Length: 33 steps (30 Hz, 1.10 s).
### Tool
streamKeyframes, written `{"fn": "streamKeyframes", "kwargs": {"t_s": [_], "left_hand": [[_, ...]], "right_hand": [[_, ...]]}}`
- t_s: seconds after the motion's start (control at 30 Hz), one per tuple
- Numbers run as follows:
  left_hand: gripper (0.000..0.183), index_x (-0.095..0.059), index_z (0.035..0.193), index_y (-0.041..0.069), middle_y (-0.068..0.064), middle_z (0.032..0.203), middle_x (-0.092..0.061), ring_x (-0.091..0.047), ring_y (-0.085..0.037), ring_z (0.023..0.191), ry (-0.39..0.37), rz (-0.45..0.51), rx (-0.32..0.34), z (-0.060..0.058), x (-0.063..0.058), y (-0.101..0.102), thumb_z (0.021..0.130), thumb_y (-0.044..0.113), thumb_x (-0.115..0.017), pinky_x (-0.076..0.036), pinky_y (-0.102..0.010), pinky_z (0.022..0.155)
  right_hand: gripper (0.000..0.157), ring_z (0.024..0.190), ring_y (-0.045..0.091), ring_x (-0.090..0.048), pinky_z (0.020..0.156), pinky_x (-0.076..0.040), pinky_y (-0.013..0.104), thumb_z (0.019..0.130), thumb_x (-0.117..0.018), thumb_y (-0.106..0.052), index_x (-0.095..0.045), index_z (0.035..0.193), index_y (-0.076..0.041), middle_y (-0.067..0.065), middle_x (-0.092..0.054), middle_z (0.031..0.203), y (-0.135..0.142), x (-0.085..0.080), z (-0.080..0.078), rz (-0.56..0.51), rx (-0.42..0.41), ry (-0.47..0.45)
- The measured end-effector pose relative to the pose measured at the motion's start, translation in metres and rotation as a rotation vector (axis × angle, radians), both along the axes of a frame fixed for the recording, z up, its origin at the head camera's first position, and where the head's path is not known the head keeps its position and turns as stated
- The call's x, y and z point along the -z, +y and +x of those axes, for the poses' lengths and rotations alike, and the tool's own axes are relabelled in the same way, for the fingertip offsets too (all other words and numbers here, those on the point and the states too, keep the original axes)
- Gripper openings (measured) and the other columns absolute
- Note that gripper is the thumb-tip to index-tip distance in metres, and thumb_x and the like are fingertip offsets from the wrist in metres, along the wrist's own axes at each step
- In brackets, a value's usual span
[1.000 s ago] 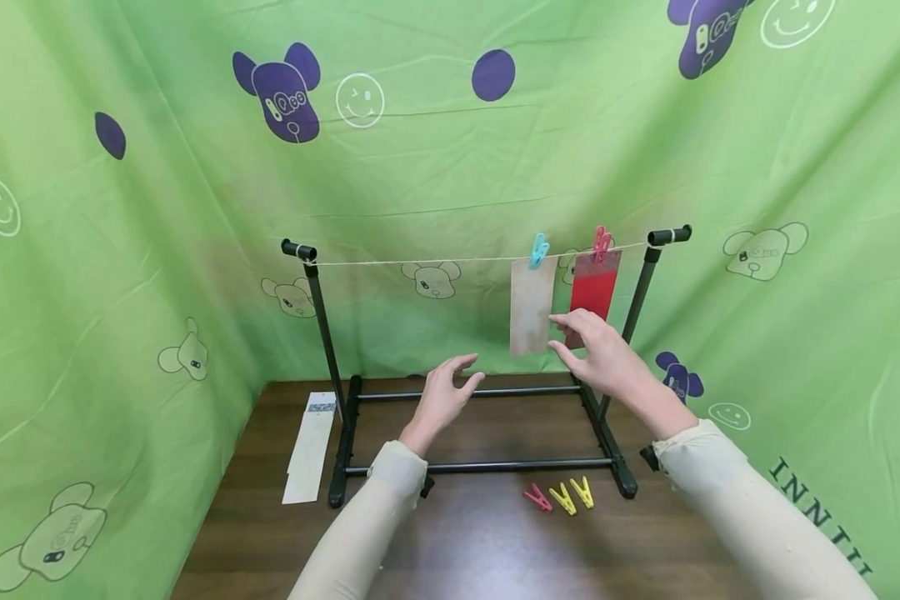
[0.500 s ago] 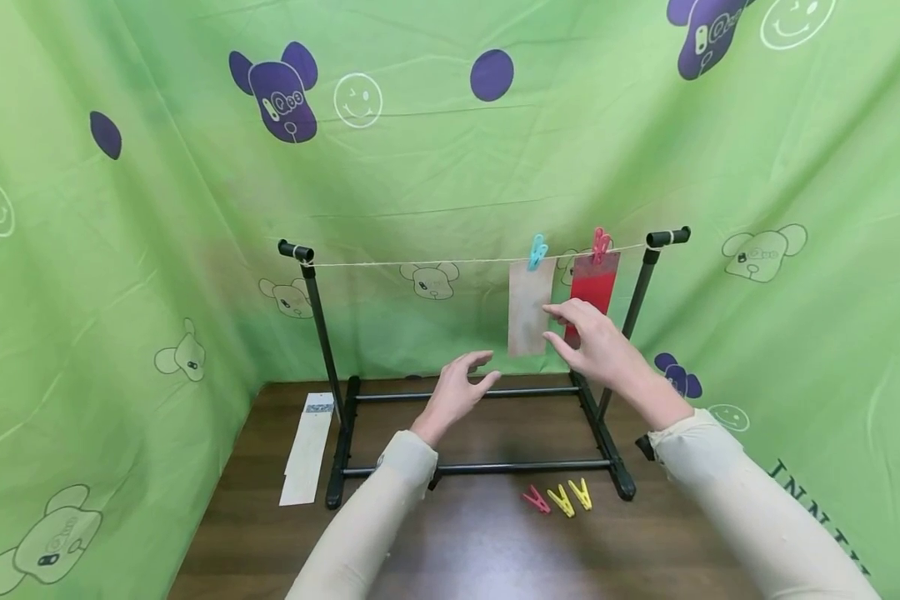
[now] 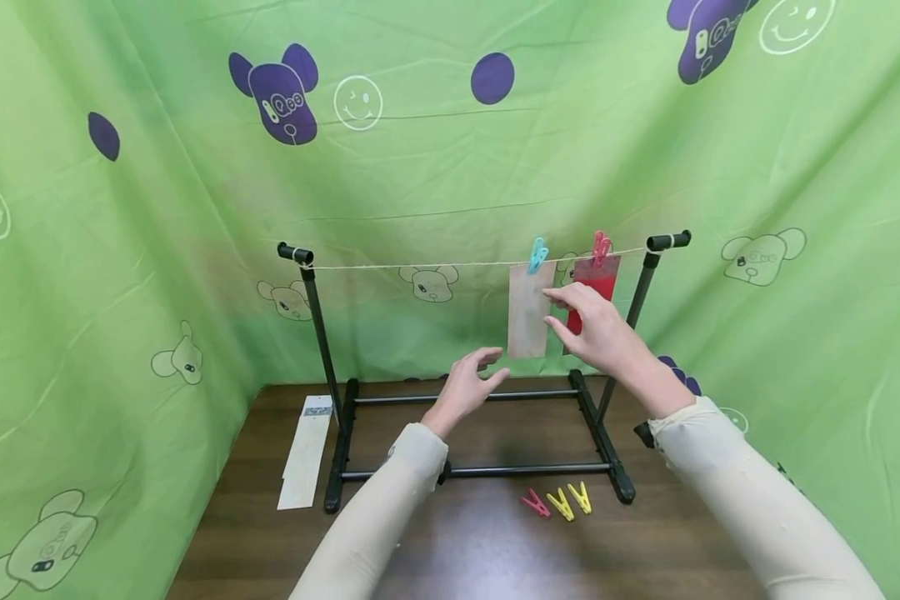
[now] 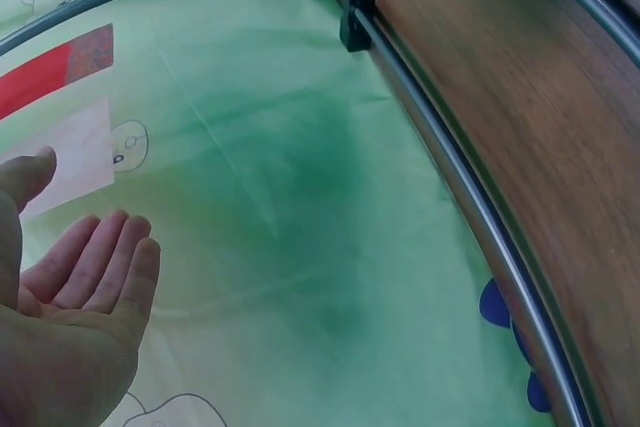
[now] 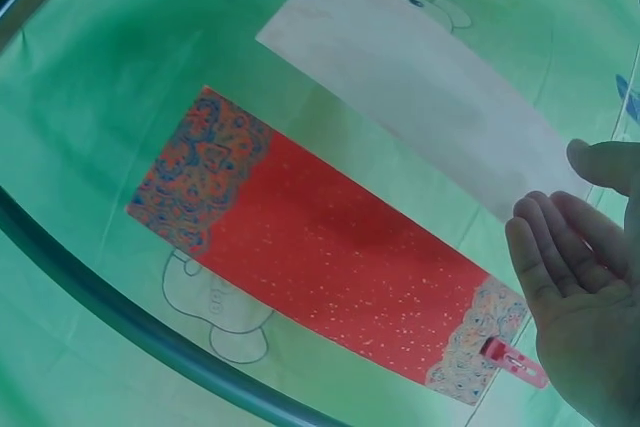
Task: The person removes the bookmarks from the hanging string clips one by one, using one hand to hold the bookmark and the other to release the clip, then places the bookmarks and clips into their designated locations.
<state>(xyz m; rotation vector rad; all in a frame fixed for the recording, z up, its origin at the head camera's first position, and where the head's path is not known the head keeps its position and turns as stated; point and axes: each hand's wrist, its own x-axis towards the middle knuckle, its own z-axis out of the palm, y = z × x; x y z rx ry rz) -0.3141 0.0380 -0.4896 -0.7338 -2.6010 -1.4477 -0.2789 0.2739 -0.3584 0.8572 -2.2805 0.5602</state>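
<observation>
A pale paper strip (image 3: 527, 321) hangs from the string, held by a blue clothespin (image 3: 537, 255). To its right, a red clothespin (image 3: 601, 249) holds a red strip with patterned ends (image 5: 330, 257). My right hand (image 3: 598, 329) is raised in front of the two strips, thumb and fingers spread apart, its fingertips overlapping the pale strip's right edge in the head view. My left hand (image 3: 465, 388), lower and to the left, has its fingers loosely bent near the pale strip's bottom end. Neither hand grips anything.
The string (image 3: 412, 266) runs between two posts of a black stand (image 3: 528, 471). On the wooden table (image 3: 495, 550) lie a red clothespin (image 3: 536, 503) and two yellow clothespins (image 3: 561, 505). White strips (image 3: 305, 458) lie left of the stand. A green cloth (image 3: 420, 183) hangs behind.
My left hand has moved right and slightly up, toward the pale strip's lower end. My right hand has risen a little in front of the strips. The strips and clothespins stay in place.
</observation>
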Motion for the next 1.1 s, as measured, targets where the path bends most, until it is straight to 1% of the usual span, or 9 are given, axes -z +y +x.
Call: {"fn": "streamKeyframes", "kwargs": {"t_s": [0.17, 0.3, 0.5, 0.63, 0.77, 0.87, 1.0, 1.1], "left_hand": [[0.047, -0.064, 0.146, 0.009, -0.009, 0.142, -0.07, -0.067, -0.027, 0.13, 0.012, 0.004, 0.004, -0.002, -0.002, 0.006, 0.104, 0.027, -0.075, -0.052, -0.035, 0.111], [0.044, -0.065, 0.144, 0.009, -0.009, 0.14, -0.071, -0.069, -0.027, 0.128, 0.013, 0.016, 0.009, -0.003, -0.004, 0.01, 0.104, 0.025, -0.075, -0.054, -0.037, 0.11], [0.041, -0.067, 0.142, 0.01, -0.008, 0.134, -0.074, -0.07, -0.027, 0.125, 0.011, 0.001, -0.006, -0.003, -0.005, 0.015, 0.104, 0.025, -0.075, -0.055, -0.039, 0.109], [0.039, -0.068, 0.14, 0.011, -0.006, 0.131, -0.076, -0.071, -0.025, 0.123, 0.007, 0.001, -0.012, -0.003, -0.006, 0.017, 0.105, 0.026, -0.074, -0.055, -0.038, 0.108], [0.032, -0.071, 0.133, 0.01, -0.005, 0.125, -0.078, -0.073, -0.023, 0.119, 0.025, 0.017, -0.005, -0.001, -0.005, 0.018, 0.105, 0.024, -0.074, -0.056, -0.042, 0.107], [0.027, -0.073, 0.127, 0.008, -0.006, 0.121, -0.079, -0.074, -0.023, 0.116, 0.046, 0.026, 0.002, 0.0, -0.003, 0.02, 0.104, 0.022, -0.074, -0.057, -0.043, 0.105], [0.022, -0.074, 0.122, 0.009, -0.005, 0.118, -0.079, -0.075, -0.023, 0.113, 0.058, 0.033, 0.005, 0.001, -0.004, 0.021, 0.105, 0.021, -0.074, -0.058, -0.037, 0.102], [0.018, -0.074, 0.118, 0.008, -0.005, 0.114, -0.079, -0.075, -0.022, 0.109, 0.067, 0.047, 0.012, 0.001, -0.005, 0.021, 0.105, 0.02, -0.074, -0.059, -0.035, 0.099]], "right_hand": [[0.049, 0.094, 0.034, -0.066, 0.079, -0.06, 0.051, 0.084, -0.085, 0.011, -0.067, 0.129, 0.01, 0.022, -0.069, 0.109, -0.001, -0.005, -0.002, -0.004, -0.01, 0.011], [0.048, 0.095, 0.033, -0.067, 0.08, -0.061, 0.051, 0.084, -0.085, 0.012, -0.067, 0.129, 0.01, 0.023, -0.07, 0.109, -0.001, -0.006, -0.002, -0.003, -0.012, 0.012], [0.047, 0.096, 0.037, -0.067, 0.081, -0.06, 0.054, 0.086, -0.083, 0.011, -0.067, 0.129, 0.01, 0.024, -0.07, 0.11, -0.001, -0.009, -0.003, -0.009, -0.023, 0.02], [0.045, 0.093, 0.035, -0.066, 0.079, -0.06, 0.053, 0.087, -0.083, 0.01, -0.067, 0.129, 0.011, 0.023, -0.069, 0.109, 0.0, -0.014, -0.004, -0.016, -0.023, 0.037], [0.045, 0.091, 0.033, -0.064, 0.079, -0.059, 0.051, 0.087, -0.084, 0.009, -0.067, 0.128, 0.011, 0.021, -0.068, 0.107, 0.0, -0.018, -0.004, -0.025, -0.017, 0.059], [0.045, 0.093, 0.034, -0.065, 0.081, -0.058, 0.049, 0.087, -0.084, 0.009, -0.068, 0.129, 0.011, 0.023, -0.069, 0.11, 0.001, -0.021, -0.004, -0.036, -0.01, 0.073], [0.046, 0.099, 0.037, -0.066, 0.085, -0.057, 0.049, 0.087, -0.083, 0.01, -0.067, 0.13, 0.011, 0.025, -0.071, 0.116, 0.001, -0.026, -0.005, -0.054, 0.001, 0.076], [0.045, 0.104, 0.038, -0.066, 0.089, -0.057, 0.052, 0.088, -0.082, 0.01, -0.067, 0.131, 0.01, 0.025, -0.071, 0.119, 0.001, -0.03, -0.006, -0.066, 0.009, 0.067]]}}
